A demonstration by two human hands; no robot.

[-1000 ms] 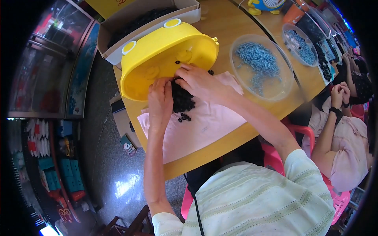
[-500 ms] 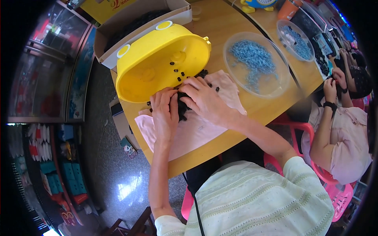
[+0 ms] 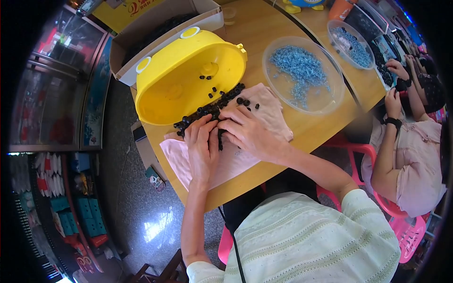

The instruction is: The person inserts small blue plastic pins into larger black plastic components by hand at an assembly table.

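Observation:
Small black knob-like pieces (image 3: 198,114) lie in a long heap on a pink cloth (image 3: 266,101), along the lower rim of a tilted yellow tub (image 3: 163,96). My left hand (image 3: 201,148) is over the near side of the heap, fingers bent and pressed together on the pieces. From the right, my right hand (image 3: 247,134) meets it with curled fingers, also on the black pieces. A few pieces hang down between the two hands. The fingertips are partly hidden among them. Several more black pieces sit inside the tub.
A clear round tray (image 3: 306,101) of blue bits stands to the right, with a smaller tray (image 3: 351,45) beyond. Behind the tub is a cardboard box (image 3: 214,21) of black pieces. A co-worker (image 3: 401,155) sits at the right. The table edge (image 3: 222,198) is close to me.
The black pieces now lie spread in a line along the tub's rim, where my hands hid most of them before. My hands have drawn slightly toward me.

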